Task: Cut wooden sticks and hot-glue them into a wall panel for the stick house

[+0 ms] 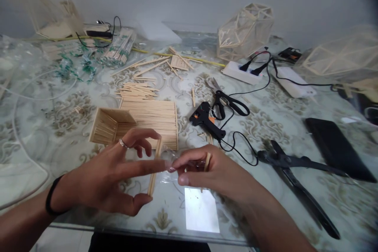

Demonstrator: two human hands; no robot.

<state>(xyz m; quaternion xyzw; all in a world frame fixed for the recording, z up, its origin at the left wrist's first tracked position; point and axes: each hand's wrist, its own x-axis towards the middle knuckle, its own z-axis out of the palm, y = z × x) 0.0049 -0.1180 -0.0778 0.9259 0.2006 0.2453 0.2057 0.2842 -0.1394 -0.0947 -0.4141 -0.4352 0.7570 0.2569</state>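
My left hand [109, 173], with a ring and a black wristband, grips a narrow strip of wooden sticks [153, 179] end to end between thumb and a fingertip. Its index finger reaches across toward the fingertips of my right hand [215, 171]. A short wooden stick [207, 161] is held in the curl of my right fingers. Some clear, shiny material [168, 155] shows between the hands; I cannot tell what it is. Just behind them lies a flat panel of sticks [153, 112], with a small stick-walled box corner [103, 126] standing at its left.
A black glue gun [208, 120] and scissors [227, 100] lie right of the panel. Farther right are large black-handled cutters [295, 165] and a black phone [339, 147]. Loose sticks [137, 91], a power strip [242, 73] and a stick-framed model [245, 31] stand farther back. Cords cross the table.
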